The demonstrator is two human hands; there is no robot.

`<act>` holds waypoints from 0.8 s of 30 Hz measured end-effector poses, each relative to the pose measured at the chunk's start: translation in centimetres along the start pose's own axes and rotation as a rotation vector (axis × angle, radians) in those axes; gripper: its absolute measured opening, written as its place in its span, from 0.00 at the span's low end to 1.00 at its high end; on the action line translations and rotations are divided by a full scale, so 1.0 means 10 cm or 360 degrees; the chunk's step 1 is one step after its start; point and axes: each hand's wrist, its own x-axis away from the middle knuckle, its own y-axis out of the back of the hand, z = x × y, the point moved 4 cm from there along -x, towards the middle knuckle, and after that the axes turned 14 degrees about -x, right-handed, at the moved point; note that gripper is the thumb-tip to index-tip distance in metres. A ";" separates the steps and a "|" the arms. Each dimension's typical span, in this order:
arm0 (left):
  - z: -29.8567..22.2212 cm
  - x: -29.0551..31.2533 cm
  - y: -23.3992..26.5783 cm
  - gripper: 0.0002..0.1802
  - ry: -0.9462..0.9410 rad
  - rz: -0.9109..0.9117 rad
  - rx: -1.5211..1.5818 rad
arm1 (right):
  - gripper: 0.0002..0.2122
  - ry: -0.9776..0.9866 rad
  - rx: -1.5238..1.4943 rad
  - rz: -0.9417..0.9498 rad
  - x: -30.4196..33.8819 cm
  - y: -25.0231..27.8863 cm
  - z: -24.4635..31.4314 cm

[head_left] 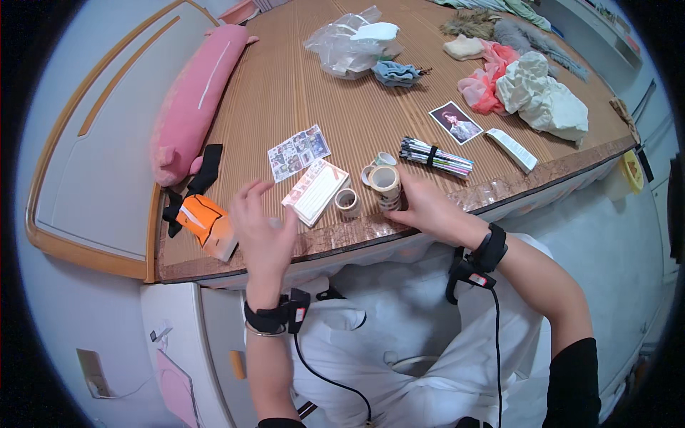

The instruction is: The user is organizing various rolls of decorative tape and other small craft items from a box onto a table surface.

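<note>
My right hand (432, 210) is closed round a stack of tape rolls (386, 178) standing near the bed's front edge. Just left of that stack stands a shorter stack of tape (347, 202), dark inside its core. Behind lie loose tape rolls (367, 174), partly hidden by the held stack. My left hand (262, 227) is raised with fingers apart, holding nothing I can see. Beside it is a pad of printed note paper (316, 191), with a sticker sheet (299, 153) behind. Left of this hand lies an orange and white packet (207, 225).
A banded bundle of pens (437, 158), a photo card (456, 123) and a white box (512, 150) lie to the right. Farther off are a clear plastic bag (342, 46), a blue cloth item (397, 73) and crumpled cloths (542, 96). A long pink plush (203, 100) lies by the headboard (107, 135).
</note>
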 end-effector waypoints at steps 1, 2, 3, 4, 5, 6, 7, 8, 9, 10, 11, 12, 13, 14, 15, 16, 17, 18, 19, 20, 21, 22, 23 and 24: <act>0.06 0.03 0.02 0.25 -0.0003 0.0001 0.0005 | 0.30 -0.0003 0.0002 -0.0004 0.00 0.02 0.00; 0.13 0.07 0.02 0.25 0.0078 0.0128 -0.0109 | 0.31 -0.0010 0.0044 -0.0049 0.01 0.05 0.02; 0.20 0.10 0.02 0.25 0.0160 0.0256 -0.0222 | 0.33 -0.0016 0.0086 -0.0094 0.01 0.08 0.02; 0.26 0.13 0.02 0.25 0.0157 0.0254 -0.0218 | 0.34 -0.0072 0.0096 -0.0089 0.00 0.09 -0.03; 0.35 0.19 -0.01 0.25 0.0184 0.0378 -0.0210 | 0.34 -0.0064 0.0090 -0.0082 -0.01 0.07 -0.02; 0.41 0.24 -0.05 0.24 0.0212 0.0501 -0.0200 | 0.35 -0.0066 0.0059 -0.0077 -0.01 0.06 0.00; 0.44 0.27 -0.05 0.24 0.0217 0.0498 -0.0208 | 0.35 -0.0067 0.0028 -0.0072 -0.02 0.04 0.03; 0.47 0.31 -0.08 0.24 0.0270 0.0542 -0.0038 | 0.35 -0.0065 0.0027 -0.0068 -0.01 0.04 0.04; 0.49 0.34 -0.10 0.24 0.0323 0.0584 0.0131 | 0.36 -0.0046 0.0064 -0.0086 -0.01 0.04 0.06; 0.50 0.35 -0.08 0.24 0.0328 0.0583 0.0128 | 0.37 -0.0026 0.0100 -0.0104 0.00 0.03 0.07; 0.50 0.34 -0.09 0.24 0.0351 0.0599 0.0158 | 0.37 -0.0025 0.0104 -0.0105 0.00 0.03 0.05; 0.50 0.34 -0.09 0.24 0.0375 0.0615 0.0188 | 0.36 0.0144 0.0140 -0.0176 0.00 0.05 0.09; 0.50 0.33 -0.09 0.24 0.0376 0.0612 0.0189 | 0.34 0.0314 0.0175 -0.0246 0.00 0.06 0.12; 0.50 0.33 -0.08 0.25 0.0422 0.0549 0.0246 | 0.34 0.0317 0.0177 -0.0245 0.01 0.07 0.12; 0.51 0.32 -0.07 0.25 0.0469 0.0486 0.0303 | 0.36 0.0247 0.0109 -0.0249 0.03 0.11 0.11; 0.47 0.30 -0.06 0.25 0.0469 0.0484 0.0305 | 0.38 0.0176 0.0041 -0.0252 0.03 0.14 0.14; 0.40 0.27 -0.02 0.25 0.0422 0.0347 0.0313 | 0.38 0.0177 0.0044 -0.0253 0.04 0.15 0.18; 0.34 0.24 0.03 0.25 0.0374 0.0211 0.0321 | 0.38 0.0272 0.0157 -0.0375 0.06 0.19 0.24; 0.29 0.22 0.03 0.25 0.0374 0.0209 0.0325 | 0.38 0.0367 0.0271 -0.0496 0.09 0.23 0.31; 0.22 0.20 0.06 0.25 0.0281 0.0119 0.0328 | 0.35 0.0521 0.0355 -0.0619 0.12 0.25 0.42; 0.14 0.19 0.10 0.25 0.0189 0.0030 0.0331 | 0.35 0.0522 0.0360 -0.0617 0.13 0.26 0.47; 0.06 0.17 0.13 0.25 0.0191 0.0029 0.0335 | 0.33 0.0746 0.0361 -0.0611 0.17 0.26 0.57; -0.04 0.15 0.16 0.24 0.0179 0.0033 0.0514 | 0.30 0.0968 0.0362 -0.0603 0.21 0.25 0.67; -0.13 0.14 0.17 0.24 0.0167 0.0038 0.0692 | 0.27 0.1090 0.0337 -0.0568 0.26 0.21 0.76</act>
